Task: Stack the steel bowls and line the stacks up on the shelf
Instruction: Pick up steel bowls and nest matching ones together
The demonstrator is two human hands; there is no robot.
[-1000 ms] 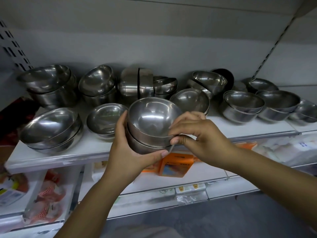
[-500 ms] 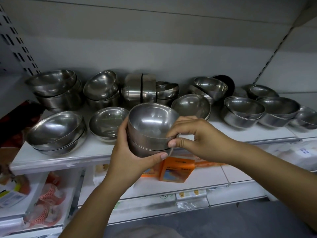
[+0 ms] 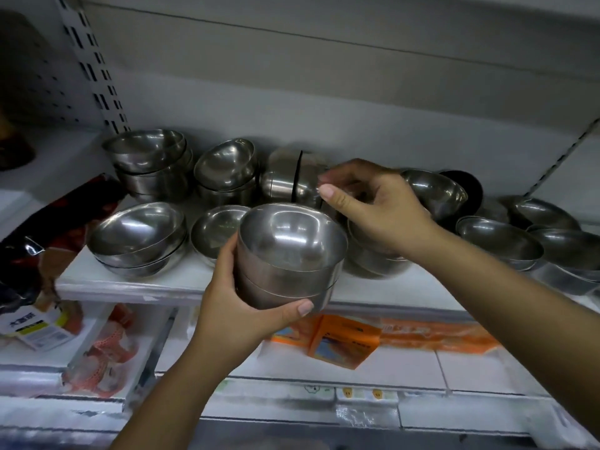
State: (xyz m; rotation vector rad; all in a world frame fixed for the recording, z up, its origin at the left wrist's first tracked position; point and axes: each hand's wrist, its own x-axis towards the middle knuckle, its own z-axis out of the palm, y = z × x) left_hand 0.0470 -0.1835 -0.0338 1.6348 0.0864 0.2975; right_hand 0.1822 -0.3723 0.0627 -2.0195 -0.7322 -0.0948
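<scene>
My left hand grips a nested stack of steel bowls, held upright just in front of the white shelf's front edge. My right hand is off the stack, reaching over it toward the back. Its thumb and forefinger are slightly apart, close to the rim of the steel bowls lying on their sides, and they hold nothing I can see. More bowls stand in loose stacks at the back left, the front left and the right.
A single bowl sits right behind the held stack. A tilted bowl leans at the back right. Below the shelf lie an orange packet and wrapped frozen goods. A dark bag lies at the left.
My right hand has let go of the stack's rim and moved up and back toward the bowls lying on their sides. The left hand keeps hold of the stack.
</scene>
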